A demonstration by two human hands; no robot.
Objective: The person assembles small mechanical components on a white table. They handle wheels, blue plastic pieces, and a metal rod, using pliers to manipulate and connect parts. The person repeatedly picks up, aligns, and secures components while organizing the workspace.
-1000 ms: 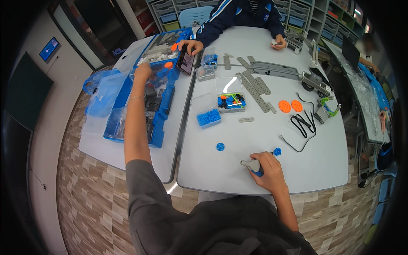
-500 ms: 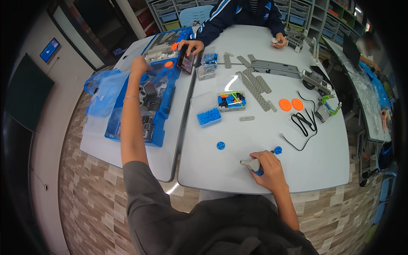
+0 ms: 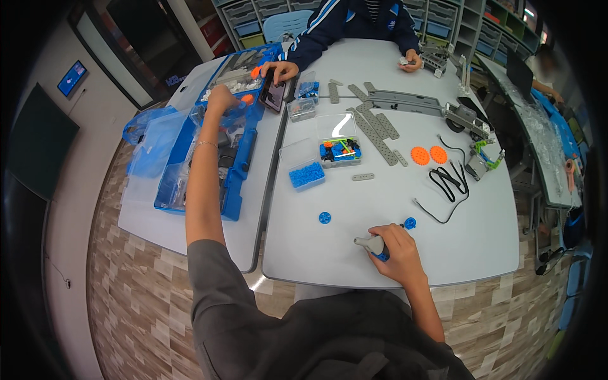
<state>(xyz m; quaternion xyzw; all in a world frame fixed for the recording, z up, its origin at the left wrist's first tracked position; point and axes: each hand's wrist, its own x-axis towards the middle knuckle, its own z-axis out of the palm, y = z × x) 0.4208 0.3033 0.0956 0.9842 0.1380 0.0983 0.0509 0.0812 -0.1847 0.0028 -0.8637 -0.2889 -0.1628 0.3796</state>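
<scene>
My right hand (image 3: 400,253) grips a grey and blue building part (image 3: 373,246) with a narrow grey end, just above the table near its front edge. A small blue round piece (image 3: 410,223) with a dark stub is just beyond its fingers; whether it joins the held part I cannot tell. My left hand (image 3: 221,98) reaches far forward into a blue parts case (image 3: 232,204), by white pieces and an orange piece (image 3: 247,99). Its fingertips are hidden, so any piece in them cannot be made out. A blue wheel-like disc (image 3: 325,218) lies on the table.
A clear box of blue pegs (image 3: 307,176) and a box of mixed parts (image 3: 342,152) stand mid-table. Beyond are grey perforated plates (image 3: 373,130), orange gears (image 3: 420,156), a black cable (image 3: 443,183). Across the table, a person's hand (image 3: 278,71) touches a phone (image 3: 273,95).
My left hand has moved slightly right within the case, toward the orange piece. My right hand keeps its hold on the grey and blue part. The view has shifted a little.
</scene>
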